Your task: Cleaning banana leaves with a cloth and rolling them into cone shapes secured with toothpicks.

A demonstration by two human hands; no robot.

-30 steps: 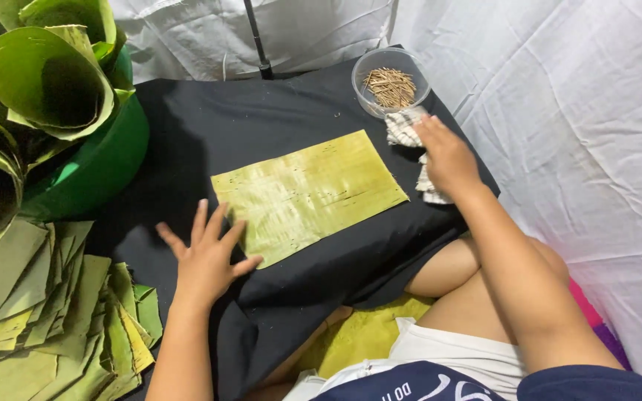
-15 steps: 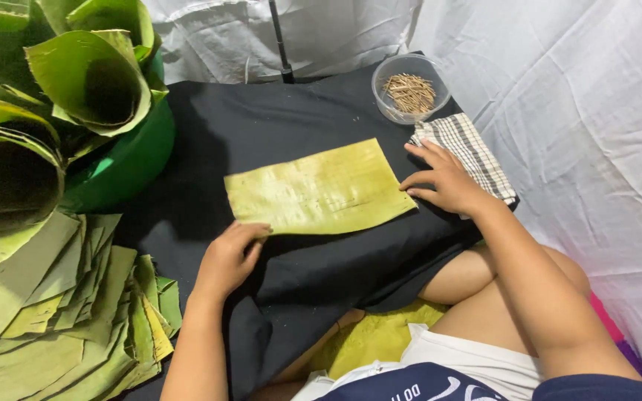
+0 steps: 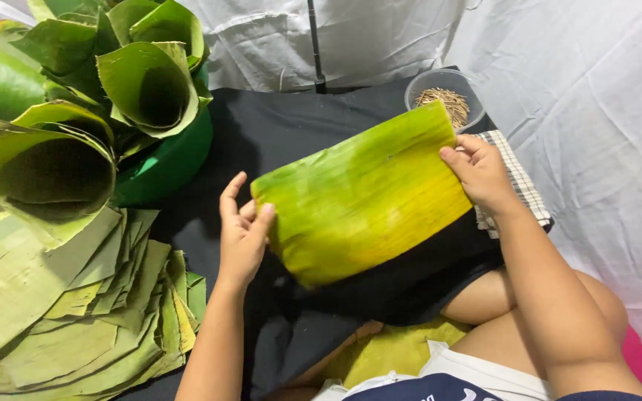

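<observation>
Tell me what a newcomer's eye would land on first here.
First the big yellow-green leaf at the centre, lifted off the black cloth between the left hand and right hand. Next, the rolled leaf cones standing in a green tub at upper left, with a stack of flat cut leaves below them. At top right, a clear bowl of thin sticks sits beside a checked cloth.
</observation>
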